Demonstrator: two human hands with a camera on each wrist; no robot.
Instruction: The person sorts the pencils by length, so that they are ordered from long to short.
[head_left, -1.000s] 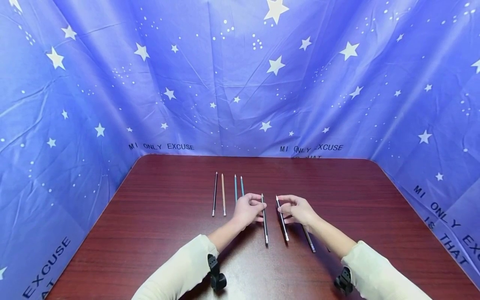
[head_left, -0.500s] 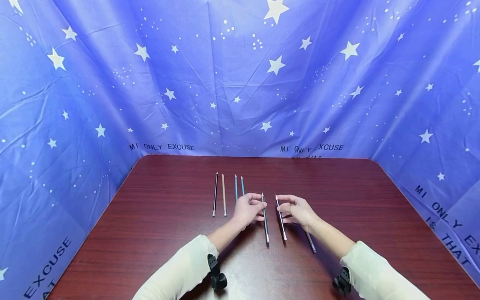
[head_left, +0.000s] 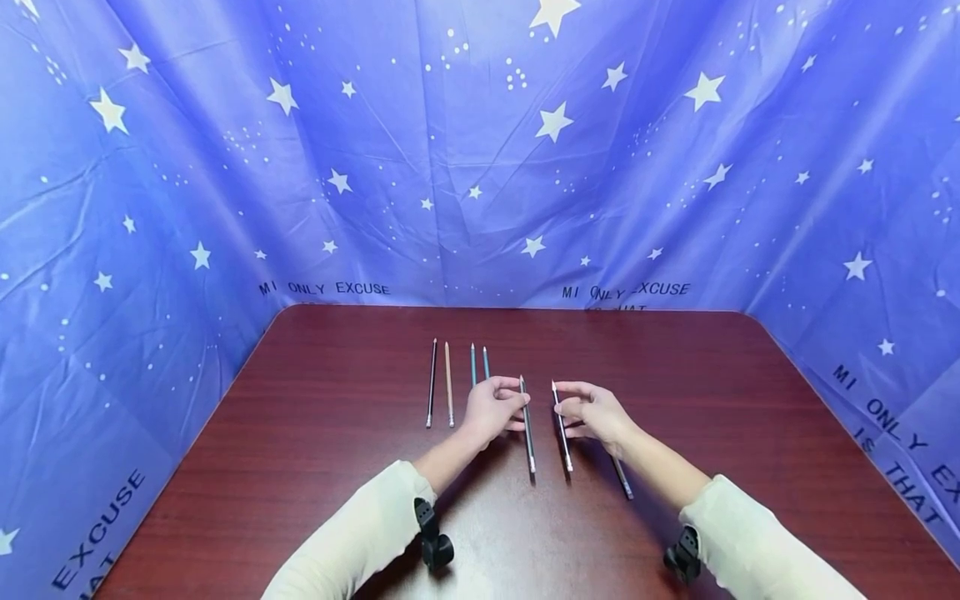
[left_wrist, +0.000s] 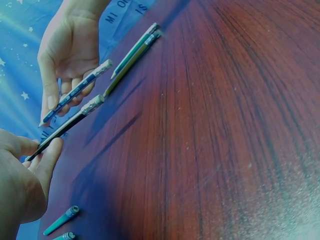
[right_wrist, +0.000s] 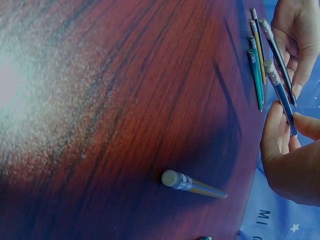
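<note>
My left hand (head_left: 491, 412) pinches a black pencil (head_left: 528, 437) between thumb and fingers, its pointed end away from me and its white eraser toward me. Opposite it, my right hand (head_left: 600, 414) pinches a dark blue pencil (right_wrist: 283, 95) in the same direction. The two pencils are held side by side, apart, and shadows on the wood in the left wrist view show them raised off the table (head_left: 360, 517). Two teal pencils (head_left: 473, 364) lie beside my left hand, partly hidden by it. Another pencil (head_left: 622, 477) lies under my right forearm, mostly covered.
Farther left lie a black pencil (head_left: 432, 383) and a wood-coloured pencil (head_left: 449, 385), roughly parallel. In the left wrist view a green pencil (left_wrist: 134, 50) and a yellowish pencil (left_wrist: 129, 65) lie beyond my right hand. A blue star-patterned curtain (head_left: 480, 150) surrounds the table.
Both hands keep their grip and have shifted only slightly forward. The right pencil has swung a little, its eraser end moving left. The head view has tilted slightly.
</note>
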